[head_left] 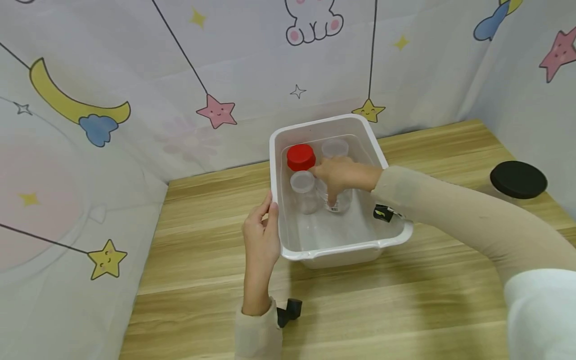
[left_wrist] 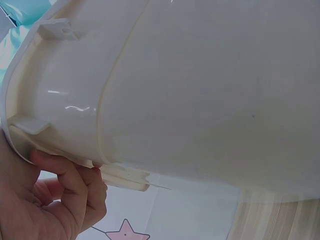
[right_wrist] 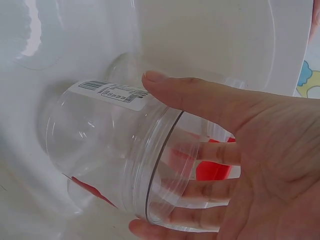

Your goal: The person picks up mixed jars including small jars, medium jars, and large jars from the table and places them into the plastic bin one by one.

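Note:
A white plastic basin holds several clear jars, and one has a red lid. My left hand grips the basin's left rim, with the thumb on top; in the left wrist view, curled fingers show beneath the edge. Inside the basin, my right hand holds a clear jar round its lid, thumb near a barcode label and the other fingers across the far side. Beside it stands another clear jar with a translucent lid. Behind the hand is one more translucent lid.
A jar with a black lid stands on the wooden table, to the right of the basin. Behind the table hangs a white cloth printed with stars and moons. More cloth hangs along both sides.

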Motion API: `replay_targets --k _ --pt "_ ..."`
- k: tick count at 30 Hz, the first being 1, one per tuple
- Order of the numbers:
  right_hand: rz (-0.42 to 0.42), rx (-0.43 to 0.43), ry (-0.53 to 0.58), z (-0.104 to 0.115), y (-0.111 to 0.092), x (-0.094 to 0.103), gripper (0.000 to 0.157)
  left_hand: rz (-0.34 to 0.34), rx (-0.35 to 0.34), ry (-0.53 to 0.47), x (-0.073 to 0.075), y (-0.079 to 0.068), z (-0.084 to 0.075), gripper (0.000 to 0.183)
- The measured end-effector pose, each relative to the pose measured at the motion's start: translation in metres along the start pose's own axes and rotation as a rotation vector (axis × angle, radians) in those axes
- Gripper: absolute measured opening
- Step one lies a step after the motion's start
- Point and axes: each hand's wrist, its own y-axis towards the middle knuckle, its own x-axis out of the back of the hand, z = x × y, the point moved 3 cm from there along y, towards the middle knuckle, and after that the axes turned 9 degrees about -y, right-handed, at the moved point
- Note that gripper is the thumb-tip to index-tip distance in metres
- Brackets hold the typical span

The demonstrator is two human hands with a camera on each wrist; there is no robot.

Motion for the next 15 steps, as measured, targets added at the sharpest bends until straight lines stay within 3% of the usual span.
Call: replay_targets --k 7,15 --pt "0.030 -0.017 -0.023 -0.0013 0.0046 -0.0043 0.090 0.000 -0.002 0.005 -0.0008 0.0011 -0.0011 0.038" --pt "0.052 -0.025 -0.050 -0.0005 0.0084 -0.0092 0.082 0.007 0.003 -0.003 -0.0004 -0.0003 0.0006 0.039"
